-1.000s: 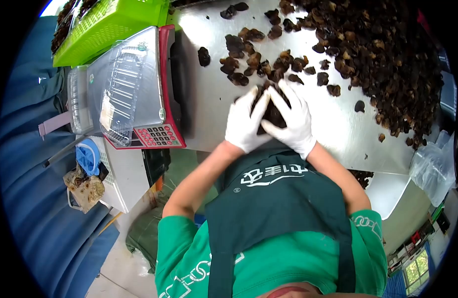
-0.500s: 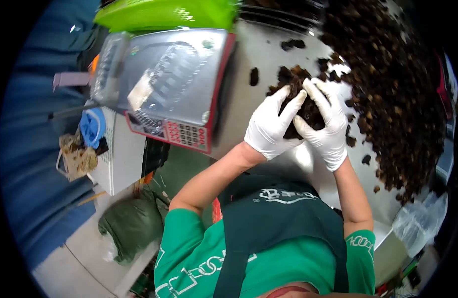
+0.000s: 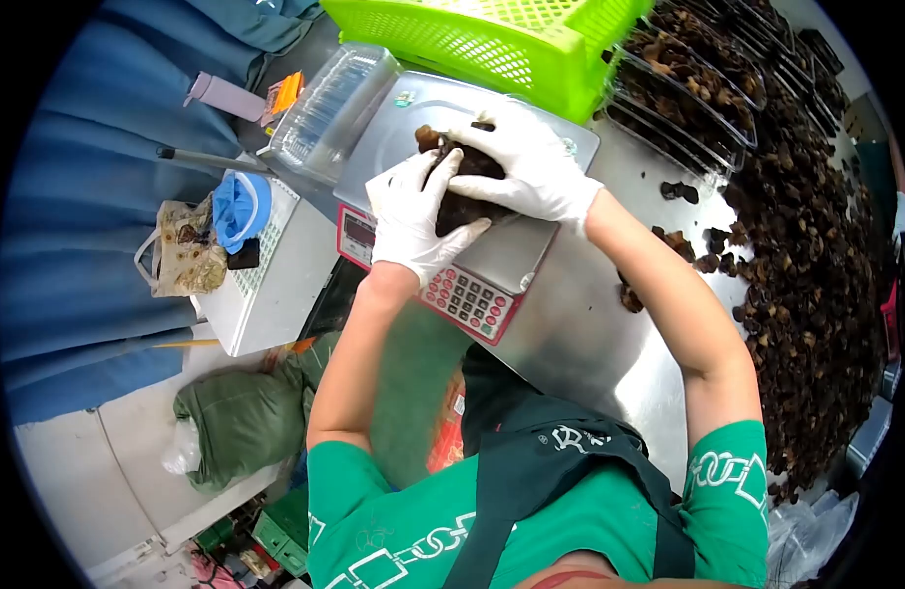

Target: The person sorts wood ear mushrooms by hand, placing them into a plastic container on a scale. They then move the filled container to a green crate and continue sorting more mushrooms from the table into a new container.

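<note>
Both of my hands wear white gloves and are over the digital scale (image 3: 516, 257). My left hand (image 3: 411, 214) curls around the near left side of a clump of dark brown dried wood ear mushrooms (image 3: 462, 208). From the far right, my right hand (image 3: 531, 169) presses on the same clump, its fingers bent over the top. The clump is at the scale's metal plate; whether a tray lies under it is hidden by my hands. A clear plastic container (image 3: 334, 110) sits at the scale's left edge.
A bright green basket (image 3: 492, 59) stands behind the scale. Clear trays filled with mushrooms (image 3: 683, 83) are at the back right. A big loose heap of mushrooms (image 3: 811, 324) covers the table's right side. A lilac bottle (image 3: 226, 95) and blue cap (image 3: 241, 211) are at left.
My hands have moved left from the metal table to the scale, with a clump of wood ear mushrooms between them. The view has shifted to the right.
</note>
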The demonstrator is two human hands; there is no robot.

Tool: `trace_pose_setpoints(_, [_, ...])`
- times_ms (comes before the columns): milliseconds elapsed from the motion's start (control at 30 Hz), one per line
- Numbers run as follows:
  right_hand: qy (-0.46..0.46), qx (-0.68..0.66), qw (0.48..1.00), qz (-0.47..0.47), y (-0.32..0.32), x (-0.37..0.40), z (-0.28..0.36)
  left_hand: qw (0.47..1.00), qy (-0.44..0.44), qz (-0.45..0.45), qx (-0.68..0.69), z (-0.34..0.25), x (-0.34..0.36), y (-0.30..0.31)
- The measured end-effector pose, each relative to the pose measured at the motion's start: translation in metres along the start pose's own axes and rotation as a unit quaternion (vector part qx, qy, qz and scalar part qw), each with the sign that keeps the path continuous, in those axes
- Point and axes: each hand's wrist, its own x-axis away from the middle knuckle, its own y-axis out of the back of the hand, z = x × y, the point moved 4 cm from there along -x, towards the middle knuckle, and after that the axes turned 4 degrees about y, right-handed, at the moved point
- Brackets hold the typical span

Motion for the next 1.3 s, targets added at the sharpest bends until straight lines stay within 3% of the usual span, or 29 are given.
trace_pose_setpoints(33, [-0.005, -0.004, 1.000, 0.005, 0.006, 0.000, -0.002, 1.000, 0.010, 0.024, -0.014, 0.006, 0.004, -0.004])
trace_pose_setpoints(67, [0.042, 0.043, 0.997, -0.048, 0.011, 0.003, -0.006, 0.998, 0.012, 0.024, -0.062, 0.005, 0.007, -0.003])
trace_pose_setpoints(133, [0.014, 0.040, 0.997, -0.063, 0.020, 0.011, -0.015, 0.991, 0.004, 0.018, -0.132, 0.003, 0.009, -0.003])
trace_pose_setpoints(200, [-0.018, 0.042, 0.995, -0.093, 0.023, 0.013, -0.022, 0.999, -0.003, 0.015, -0.049, 0.003, 0.004, -0.001])
trace_pose_setpoints(267, [-0.077, 0.050, 0.994, -0.066, 0.029, 0.013, -0.023, 0.999, -0.024, -0.012, 0.037, 0.003, 0.002, 0.001])
trace_pose_setpoints(300, [-0.107, 0.051, 0.991, -0.053, 0.031, 0.012, -0.023, 0.999, -0.028, -0.007, 0.034, 0.004, 0.001, -0.002])
trace_pose_setpoints(500, [-0.176, -0.075, 0.964, -0.183, 0.036, 0.013, -0.044, 0.998, -0.009, 0.019, -0.063, 0.006, -0.003, -0.010])
trace_pose_setpoints(600, [-0.277, -0.135, 0.932, -0.191, 0.061, 0.023, -0.045, 0.999, -0.015, 0.027, -0.022, 0.008, -0.003, -0.009])
trace_pose_setpoints(667, [-0.276, -0.101, 0.935, -0.196, 0.078, 0.039, -0.051, 0.999, -0.017, 0.028, -0.012, 0.003, -0.003, -0.001])
trace_pose_setpoints(733, [-0.294, -0.088, 0.932, -0.194, 0.096, 0.064, -0.058, 0.999, -0.034, -0.028, 0.022, 0.006, 0.001, 0.003])
trace_pose_setpoints(767, [-0.275, -0.045, 0.942, -0.187, 0.103, 0.080, -0.065, 0.997, -0.042, -0.055, 0.040, 0.009, 0.003, 0.006])
trace_pose_setpoints(833, [-0.328, 0.022, 0.940, -0.092, 0.112, 0.125, -0.090, 0.990, -0.032, -0.101, 0.097, 0.022, 0.005, 0.016])
trace_pose_setpoints(900, [-0.310, 0.294, 0.900, 0.089, 0.123, 0.162, -0.096, 0.981, 0.025, -0.129, 0.141, 0.046, 0.008, 0.024])
trace_pose_setpoints(933, [-0.234, 0.405, 0.881, 0.075, 0.129, 0.180, -0.092, 0.975, 0.063, -0.149, 0.155, 0.062, 0.007, 0.028])
trace_pose_setpoints(967, [-0.183, 0.412, 0.892, 0.020, 0.134, 0.197, -0.100, 0.966, 0.102, -0.170, 0.168, 0.078, 0.005, 0.033])
trace_pose_setpoints(1033, [-0.239, 0.280, 0.930, -0.025, 0.147, 0.201, -0.098, 0.924, 0.195, -0.205, 0.257, 0.110, 0.004, 0.042])
trace_pose_setpoints(1133, [-0.230, 0.218, 0.947, -0.057, 0.154, 0.195, -0.087, 0.949, 0.173, -0.218, 0.144, 0.142, -0.002, 0.072])
trace_pose_setpoints(1267, [-0.204, 0.064, 0.972, -0.099, 0.142, 0.163, -0.066, 0.957, 0.179, -0.154, 0.169, 0.136, -0.024, 0.087])
trace_pose_setpoints(1300, [-0.187, 0.059, 0.976, -0.091, 0.138, 0.148, -0.058, 0.966, 0.144, -0.143, 0.162, 0.130, -0.029, 0.085])
